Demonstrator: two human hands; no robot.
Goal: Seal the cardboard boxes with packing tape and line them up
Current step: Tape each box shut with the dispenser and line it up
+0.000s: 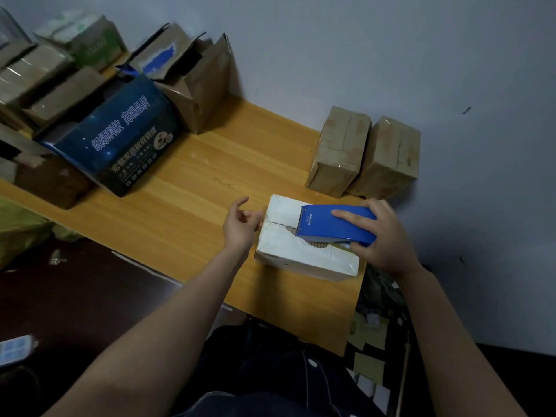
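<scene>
The white box point(301, 257) lies on the wooden table point(195, 191). Its top flaps meet in a ragged seam where brown corrugation shows. On top of it sits a blue plastic tape dispenser point(337, 225), gripped by the right hand point(382, 236). The left hand point(240, 227) is at the box's left end with its fingers loosely curled; I cannot tell whether they pinch anything. Just behind the white box stand a tape-glossed brown box point(340, 149) and a second brown box point(388, 158), touching. Well to its left is an open dark-blue carton point(120, 139), its contents hidden.
</scene>
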